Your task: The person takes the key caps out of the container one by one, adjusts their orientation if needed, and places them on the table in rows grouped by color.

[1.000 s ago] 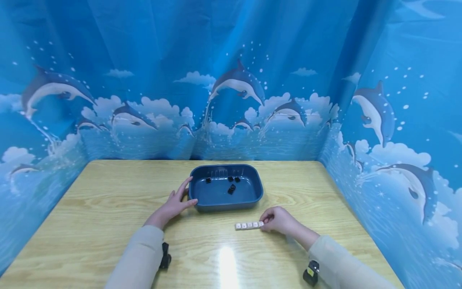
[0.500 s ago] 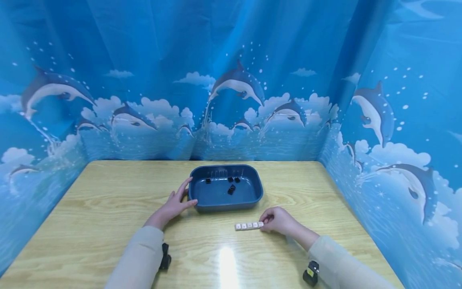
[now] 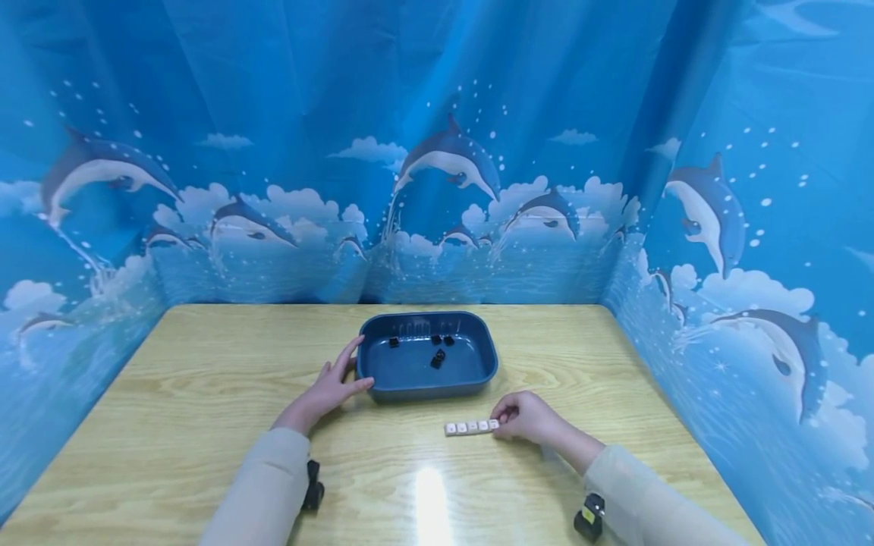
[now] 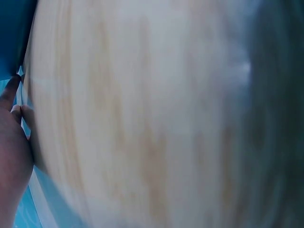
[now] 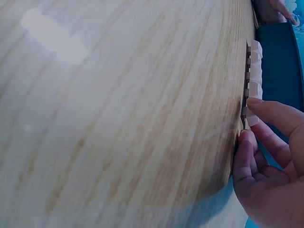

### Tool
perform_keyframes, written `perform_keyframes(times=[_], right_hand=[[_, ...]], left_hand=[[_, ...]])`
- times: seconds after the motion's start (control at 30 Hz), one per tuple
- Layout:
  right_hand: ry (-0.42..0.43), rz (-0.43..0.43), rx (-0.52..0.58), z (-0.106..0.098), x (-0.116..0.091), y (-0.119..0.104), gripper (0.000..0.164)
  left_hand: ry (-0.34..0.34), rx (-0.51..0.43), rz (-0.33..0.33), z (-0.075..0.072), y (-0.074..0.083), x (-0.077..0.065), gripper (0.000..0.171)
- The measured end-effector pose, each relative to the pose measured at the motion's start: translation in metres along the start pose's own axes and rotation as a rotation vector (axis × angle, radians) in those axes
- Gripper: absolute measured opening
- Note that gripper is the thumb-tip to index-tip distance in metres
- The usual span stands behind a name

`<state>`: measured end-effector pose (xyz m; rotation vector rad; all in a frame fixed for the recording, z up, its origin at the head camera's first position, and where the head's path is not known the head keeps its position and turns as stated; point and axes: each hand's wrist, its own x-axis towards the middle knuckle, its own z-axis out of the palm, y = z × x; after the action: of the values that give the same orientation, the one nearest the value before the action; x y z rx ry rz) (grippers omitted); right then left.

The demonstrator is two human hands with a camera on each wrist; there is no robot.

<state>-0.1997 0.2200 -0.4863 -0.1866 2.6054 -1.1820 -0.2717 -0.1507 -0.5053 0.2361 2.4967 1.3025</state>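
Table (image 3: 225, 364): wood-grain surface, smooth and glossy, carrying a bright glare patch. Tray (image 3: 403, 373): plastic by its look, smooth, inner wall shiny. White pieces (image 3: 473, 428): plastic-looking, smooth. Black pieces (image 3: 436, 360): finish too small to judge. Sleeves (image 3: 262, 478): matt cloth. Backdrop (image 3: 328, 83): fabric-like, softly creased, faint sheen.

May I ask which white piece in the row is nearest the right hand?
The rightmost white piece, touched by the right hand; four others lie farther left.
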Motion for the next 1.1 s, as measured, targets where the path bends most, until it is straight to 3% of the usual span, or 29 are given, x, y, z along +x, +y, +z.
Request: perform_keyframes(times=[0.2, 0.37, 0.67, 1.1], right_hand=[[0.004, -0.017, -0.043, -0.005, -0.001, -0.004, 0.021], [-0.003, -0.1, -0.053, -0.016, -0.002, -0.012, 0.023], [-0.063, -0.185, -0.082, -0.035, 0.0, -0.044, 0.026], [-0.13, -0.296, -0.236, -0.048, 0.037, -0.089, 0.022]], left_hand=[[0.005, -0.004, -0.005, 0.0, -0.001, -0.001, 0.087], [0.012, -0.006, 0.017, 0.0, -0.001, -0.001, 0.086], [0.018, 0.016, -0.004, 0.0, 0.001, -0.001, 0.087], [0.022, 0.011, -0.035, 0.0, 0.002, -0.002, 0.085]])
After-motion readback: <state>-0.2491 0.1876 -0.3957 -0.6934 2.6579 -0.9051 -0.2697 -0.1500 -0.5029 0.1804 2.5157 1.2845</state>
